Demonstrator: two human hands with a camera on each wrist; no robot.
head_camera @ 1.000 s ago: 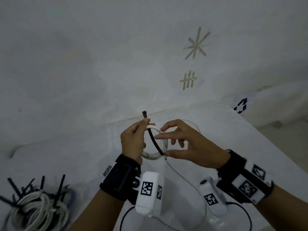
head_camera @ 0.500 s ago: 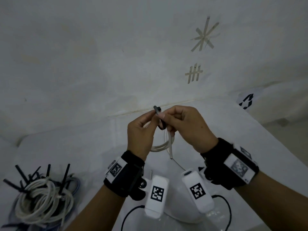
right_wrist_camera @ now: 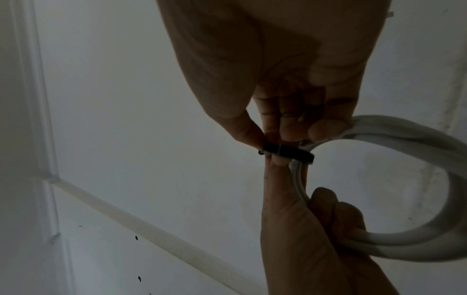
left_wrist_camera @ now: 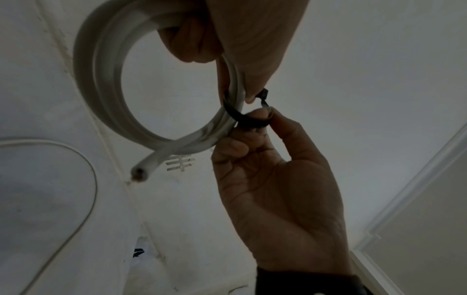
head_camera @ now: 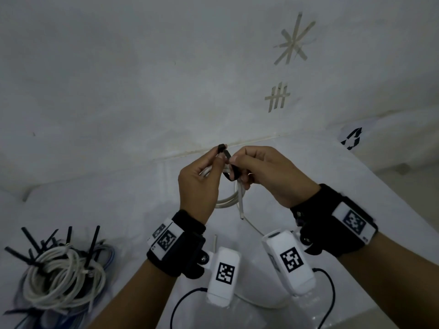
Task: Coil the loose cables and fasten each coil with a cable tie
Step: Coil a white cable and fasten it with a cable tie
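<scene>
A small white cable coil (head_camera: 228,201) hangs in the air above the table, one cut end (head_camera: 241,213) pointing down. My left hand (head_camera: 219,157) grips the coil (left_wrist_camera: 101,79) at its top and pinches the head of a black cable tie (head_camera: 234,174) against it. The tie (left_wrist_camera: 252,119) is bent in a loop round the coil's strands. My right hand (head_camera: 234,162) pinches the tie's tail close to the head. In the right wrist view the tie (right_wrist_camera: 288,152) lies between both hands' fingertips, and the coil (right_wrist_camera: 417,239) curves off to the right.
A heap of tied cable coils (head_camera: 61,276) with black tie tails sticking up lies at the near left. A thin loose white wire (head_camera: 255,230) runs over the white table (head_camera: 356,186) under my hands. The table's edge slants along the right. Behind stands a wall with tape marks (head_camera: 294,39).
A second ago the tie stood straight across the coil and my right hand was open at its lower end. Since then that hand has bent the tail round the coil up to the head.
</scene>
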